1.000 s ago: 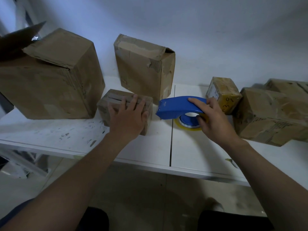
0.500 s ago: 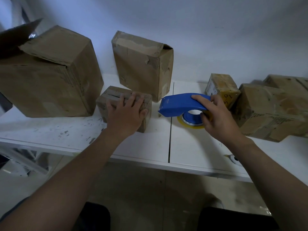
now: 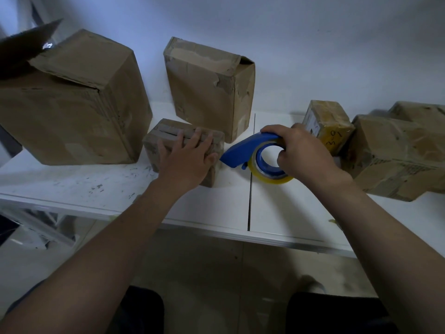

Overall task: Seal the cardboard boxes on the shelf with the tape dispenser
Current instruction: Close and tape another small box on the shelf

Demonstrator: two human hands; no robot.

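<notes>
A small flat cardboard box (image 3: 166,133) lies on the white shelf (image 3: 284,213) near its middle. My left hand (image 3: 187,160) rests on top of this box with fingers spread and nearly straight. Just right of it, my right hand (image 3: 303,153) grips a blue tape dispenser (image 3: 243,150) that carries a yellowish tape roll (image 3: 269,175). The dispenser is tilted, its nose pointing at the small box's right end, close to my left thumb.
A large box (image 3: 72,109) with a raised flap stands at the left. A medium box (image 3: 209,85) stands upright against the wall behind the small one. A small taped box (image 3: 330,121) and larger boxes (image 3: 395,155) crowd the right. The shelf's front edge runs below my wrists.
My right hand has closed around the dispenser, lifted it off the shelf and tilted it, bringing its nose nearer the small box. The left hand has stayed on the box.
</notes>
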